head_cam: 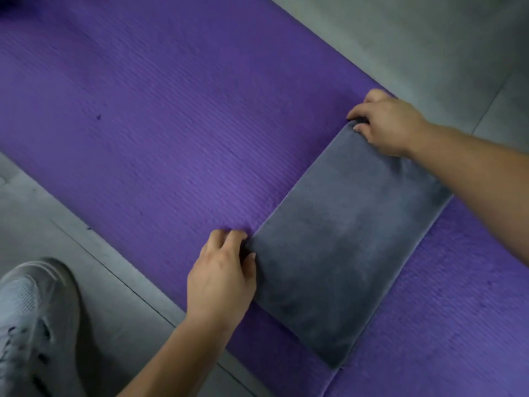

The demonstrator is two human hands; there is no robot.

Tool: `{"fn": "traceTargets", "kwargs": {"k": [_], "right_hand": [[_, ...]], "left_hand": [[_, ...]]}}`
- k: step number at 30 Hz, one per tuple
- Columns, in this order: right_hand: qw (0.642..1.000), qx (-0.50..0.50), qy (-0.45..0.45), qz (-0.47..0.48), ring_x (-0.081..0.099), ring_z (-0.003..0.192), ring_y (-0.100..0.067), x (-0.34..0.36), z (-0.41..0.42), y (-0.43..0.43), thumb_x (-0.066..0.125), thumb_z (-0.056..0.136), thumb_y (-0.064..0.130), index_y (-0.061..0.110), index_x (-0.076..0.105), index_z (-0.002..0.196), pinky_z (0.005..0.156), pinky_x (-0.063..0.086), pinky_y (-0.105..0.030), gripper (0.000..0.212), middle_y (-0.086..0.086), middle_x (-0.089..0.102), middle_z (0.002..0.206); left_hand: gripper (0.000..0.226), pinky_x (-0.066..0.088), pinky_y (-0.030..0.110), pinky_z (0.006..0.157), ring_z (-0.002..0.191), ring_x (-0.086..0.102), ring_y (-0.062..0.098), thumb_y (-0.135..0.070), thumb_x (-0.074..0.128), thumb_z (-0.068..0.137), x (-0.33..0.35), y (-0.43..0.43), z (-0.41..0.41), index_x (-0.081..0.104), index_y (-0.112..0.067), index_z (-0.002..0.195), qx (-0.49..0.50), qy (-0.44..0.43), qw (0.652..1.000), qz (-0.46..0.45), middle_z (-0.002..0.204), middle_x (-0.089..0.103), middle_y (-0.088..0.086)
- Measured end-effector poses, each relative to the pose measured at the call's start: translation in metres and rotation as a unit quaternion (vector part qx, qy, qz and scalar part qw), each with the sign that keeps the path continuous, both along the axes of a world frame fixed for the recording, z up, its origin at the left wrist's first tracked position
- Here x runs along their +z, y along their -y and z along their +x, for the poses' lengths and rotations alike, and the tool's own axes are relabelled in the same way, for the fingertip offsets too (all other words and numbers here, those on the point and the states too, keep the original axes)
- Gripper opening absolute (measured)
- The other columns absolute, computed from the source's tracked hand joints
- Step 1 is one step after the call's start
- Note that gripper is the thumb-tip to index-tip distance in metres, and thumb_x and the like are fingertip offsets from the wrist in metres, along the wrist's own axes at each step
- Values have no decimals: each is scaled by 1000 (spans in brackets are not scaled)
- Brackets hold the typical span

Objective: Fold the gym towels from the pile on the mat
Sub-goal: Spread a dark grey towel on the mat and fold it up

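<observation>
A grey gym towel lies folded into a flat rectangle on the purple mat, at the right of the view. My left hand pinches the towel's near left corner, fingers curled over the edge. My right hand grips the far corner, close to the mat's right edge. Both hands hold the same long side of the towel. No pile of towels is in view.
Grey floor tiles surround the mat on the right and at the lower left. A grey sneaker stands on the floor at the bottom left, beside the mat's edge. A dark object shows at the top left corner.
</observation>
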State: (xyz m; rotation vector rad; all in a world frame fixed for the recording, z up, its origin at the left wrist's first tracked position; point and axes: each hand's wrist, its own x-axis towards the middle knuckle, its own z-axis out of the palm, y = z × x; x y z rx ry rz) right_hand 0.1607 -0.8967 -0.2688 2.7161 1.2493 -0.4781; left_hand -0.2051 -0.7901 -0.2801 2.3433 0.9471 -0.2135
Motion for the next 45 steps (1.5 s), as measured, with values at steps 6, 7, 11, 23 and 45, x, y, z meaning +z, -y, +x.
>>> {"fn": "traceTargets", "kwargs": {"k": [6, 7, 11, 23, 45], "right_hand": [[999, 25, 27, -6, 61, 105, -36, 10, 0, -11, 63, 92, 22, 17, 70, 107, 88, 52, -47, 17, -9, 64, 112], [999, 26, 25, -4, 61, 105, -36, 12, 0, -14, 63, 93, 20, 17, 70, 108, 88, 51, -46, 17, -9, 64, 111], [999, 40, 6, 18, 60, 107, -36, 19, 3, -33, 61, 94, 16, 16, 71, 115, 95, 49, -43, 23, -12, 61, 111], [984, -24, 11, 175, 58, 114, -35, 16, 9, -153, 53, 96, 18, 10, 70, 115, 100, 42, -32, 26, -19, 62, 121], [943, -195, -57, 264, 50, 126, -9, -23, -30, -4, 66, 92, 27, 17, 72, 111, 106, 37, -19, 22, -1, 53, 138]], "left_hand": [[24, 38, 32, 63, 72, 50, 12, -46, 59, 93, 7, -17, 8, 45, -31, 82, 15, -97, 992, -77, 80, 52, -13], [24, 38, 32, 62, 71, 50, 10, -45, 60, 93, 8, -19, 8, 46, -30, 80, 12, -96, 991, -95, 79, 53, -13], [16, 40, 32, 66, 76, 49, 8, -41, 60, 96, 11, -36, 3, 53, -29, 87, 30, -60, 992, -109, 88, 52, -12], [13, 35, 33, 72, 84, 50, 25, -30, 59, 97, 16, -162, 20, 68, -21, 93, 126, 33, 991, 42, 95, 54, 1], [18, 20, 54, 123, 153, 26, 25, -36, 56, 98, -15, -10, -21, 65, -23, 89, -153, 126, 977, 75, 156, 45, 8]]}}
